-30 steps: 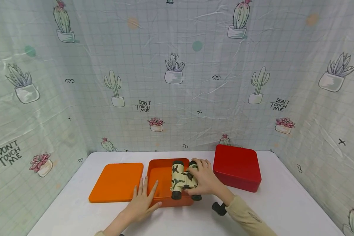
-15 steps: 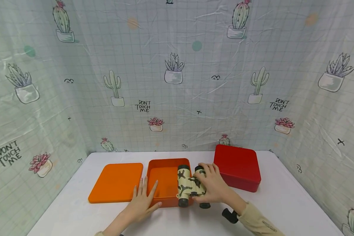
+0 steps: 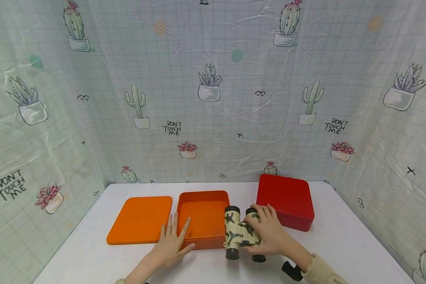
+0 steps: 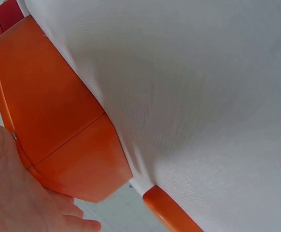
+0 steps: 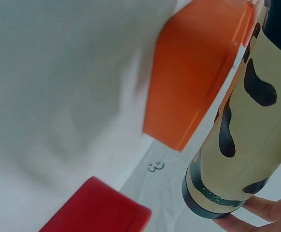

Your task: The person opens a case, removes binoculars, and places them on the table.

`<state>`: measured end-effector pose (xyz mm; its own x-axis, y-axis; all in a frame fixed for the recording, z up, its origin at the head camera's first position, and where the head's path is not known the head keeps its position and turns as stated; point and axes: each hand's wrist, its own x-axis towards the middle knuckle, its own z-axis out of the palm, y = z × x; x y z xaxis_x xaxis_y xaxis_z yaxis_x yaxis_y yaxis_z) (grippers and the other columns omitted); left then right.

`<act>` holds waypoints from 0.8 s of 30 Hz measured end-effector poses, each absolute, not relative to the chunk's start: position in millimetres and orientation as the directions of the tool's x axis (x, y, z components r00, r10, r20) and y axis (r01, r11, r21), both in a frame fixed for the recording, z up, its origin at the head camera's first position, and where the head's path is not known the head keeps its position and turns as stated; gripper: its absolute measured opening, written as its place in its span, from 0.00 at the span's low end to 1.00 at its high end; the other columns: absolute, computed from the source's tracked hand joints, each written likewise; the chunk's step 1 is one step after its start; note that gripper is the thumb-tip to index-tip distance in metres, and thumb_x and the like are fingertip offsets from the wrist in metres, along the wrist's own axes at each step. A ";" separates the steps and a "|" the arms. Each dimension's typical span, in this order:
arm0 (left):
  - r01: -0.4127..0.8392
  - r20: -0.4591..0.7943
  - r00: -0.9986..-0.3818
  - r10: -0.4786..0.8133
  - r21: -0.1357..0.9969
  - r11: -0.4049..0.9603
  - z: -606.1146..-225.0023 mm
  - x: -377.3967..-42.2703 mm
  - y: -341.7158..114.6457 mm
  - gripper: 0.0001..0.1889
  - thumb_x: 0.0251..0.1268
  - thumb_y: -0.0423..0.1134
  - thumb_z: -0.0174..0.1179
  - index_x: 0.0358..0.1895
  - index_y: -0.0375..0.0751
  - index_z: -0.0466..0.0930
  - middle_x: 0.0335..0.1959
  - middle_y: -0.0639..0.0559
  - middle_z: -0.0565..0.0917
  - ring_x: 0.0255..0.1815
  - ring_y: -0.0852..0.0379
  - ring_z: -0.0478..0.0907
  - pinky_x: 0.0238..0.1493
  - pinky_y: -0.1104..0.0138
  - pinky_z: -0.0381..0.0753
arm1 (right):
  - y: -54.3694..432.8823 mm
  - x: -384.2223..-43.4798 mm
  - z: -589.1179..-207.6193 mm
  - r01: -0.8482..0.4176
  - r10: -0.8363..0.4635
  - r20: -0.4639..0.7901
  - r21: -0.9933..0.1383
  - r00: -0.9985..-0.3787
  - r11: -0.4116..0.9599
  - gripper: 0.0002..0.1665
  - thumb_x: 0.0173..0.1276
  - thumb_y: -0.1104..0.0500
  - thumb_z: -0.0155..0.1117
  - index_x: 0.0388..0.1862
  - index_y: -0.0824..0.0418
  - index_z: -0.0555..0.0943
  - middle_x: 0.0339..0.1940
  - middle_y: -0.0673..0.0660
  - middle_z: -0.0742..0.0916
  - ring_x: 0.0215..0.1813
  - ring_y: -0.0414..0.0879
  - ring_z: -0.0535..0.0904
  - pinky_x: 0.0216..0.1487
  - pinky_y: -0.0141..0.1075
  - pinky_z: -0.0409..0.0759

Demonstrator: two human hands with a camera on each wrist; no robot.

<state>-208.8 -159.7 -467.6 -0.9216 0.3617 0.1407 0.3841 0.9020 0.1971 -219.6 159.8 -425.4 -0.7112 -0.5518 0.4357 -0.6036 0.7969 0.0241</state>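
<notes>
My right hand [image 3: 271, 232] grips camouflage-patterned binoculars [image 3: 232, 230] by their right barrel. They hang above the table, just past the right front of an orange box [image 3: 200, 221] whose top is uncovered. Up close in the right wrist view, one cream barrel [image 5: 254, 125] with dark patches shows, fingers at its end. My left hand [image 3: 168, 246] has its fingers spread and touches the box's front left corner. The left wrist view shows the box's orange wall [image 4: 49, 96] beside that palm.
A flat orange lid [image 3: 142, 221] lies left of the box. To the right stands a closed red box [image 3: 284, 197]. All rest on a white table [image 3: 103, 264], with patterned cloth [image 3: 213, 118] hanging behind and at both sides. A black device [image 3: 292, 271] is at my right wrist.
My right hand has carried the binoculars from over the orange box to the right and towards me, past its right front corner. The left hand has stayed in place.
</notes>
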 end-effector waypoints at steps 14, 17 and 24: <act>0.366 0.118 -0.930 0.349 0.215 0.905 -466.7 -209.3 -159.5 0.40 0.59 0.62 0.45 0.70 0.46 0.45 0.69 0.29 0.38 0.69 0.29 0.33 0.61 0.35 0.43 | 180.6 -209.8 -438.3 -0.560 -0.525 0.365 0.014 -0.769 0.829 0.38 0.37 0.29 0.62 0.48 0.45 0.73 0.58 0.61 0.71 0.57 0.57 0.64 0.58 0.61 0.60; 0.368 0.117 -0.930 0.350 0.218 0.904 -466.9 -209.1 -159.9 0.40 0.59 0.62 0.45 0.70 0.47 0.44 0.69 0.29 0.38 0.69 0.29 0.33 0.61 0.35 0.43 | 185.4 -207.9 -443.0 -0.555 -0.522 0.365 0.014 -0.771 0.831 0.38 0.37 0.29 0.62 0.47 0.45 0.73 0.58 0.61 0.72 0.57 0.57 0.65 0.57 0.62 0.61; 0.369 0.125 -0.929 0.349 0.213 0.905 -467.0 -208.6 -159.7 0.40 0.59 0.63 0.44 0.70 0.46 0.45 0.69 0.29 0.39 0.69 0.29 0.34 0.61 0.35 0.43 | 194.3 -206.9 -451.0 -0.540 -0.513 0.333 0.014 -0.791 0.841 0.39 0.38 0.27 0.60 0.47 0.47 0.74 0.57 0.62 0.72 0.55 0.57 0.66 0.55 0.62 0.62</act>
